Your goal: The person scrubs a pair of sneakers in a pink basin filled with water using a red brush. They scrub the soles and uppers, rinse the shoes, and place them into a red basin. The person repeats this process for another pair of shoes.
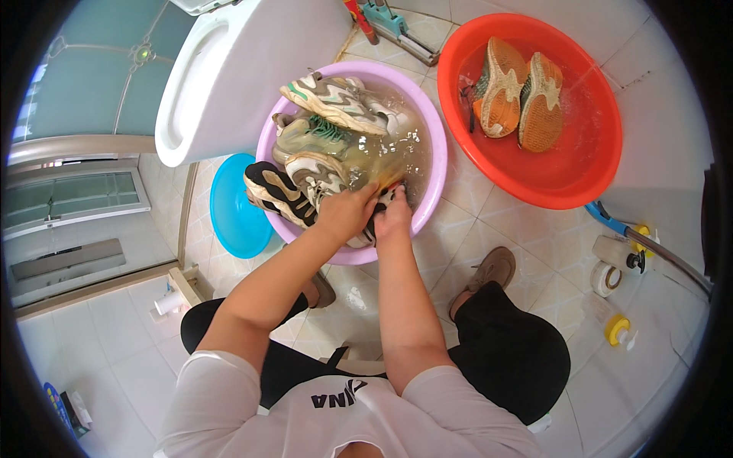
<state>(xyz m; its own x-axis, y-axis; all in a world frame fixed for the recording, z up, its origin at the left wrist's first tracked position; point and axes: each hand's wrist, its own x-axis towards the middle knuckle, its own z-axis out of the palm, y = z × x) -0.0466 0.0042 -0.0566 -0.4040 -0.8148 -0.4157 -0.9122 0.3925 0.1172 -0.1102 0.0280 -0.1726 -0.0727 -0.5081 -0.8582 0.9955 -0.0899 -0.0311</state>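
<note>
A lilac plastic basin [438, 172] of cloudy water stands before me, full of sneakers. At its near right side, my left hand [348, 213] and my right hand [395, 214] grip a black-and-white shoe [386, 197], partly under water and largely covered by my fingers. A blurred orange-yellow patch lies just beyond it; I cannot tell what it is. Beside my left hand are a white-and-grey sneaker [315, 172] and a black-and-cream sneaker [280, 192]. Farther off lie a pale sneaker with green laces [303, 137] and a white-grey sneaker with green trim [338, 103].
A red basin [595, 166] at the right holds water and two shoes, orange soles [540, 109] up. Left are a light-blue basin [237, 212] and a white toilet or urinal-like ceramic fixture [200, 86]. A mop head [395, 26] and several bottles [615, 252] stand along the walls.
</note>
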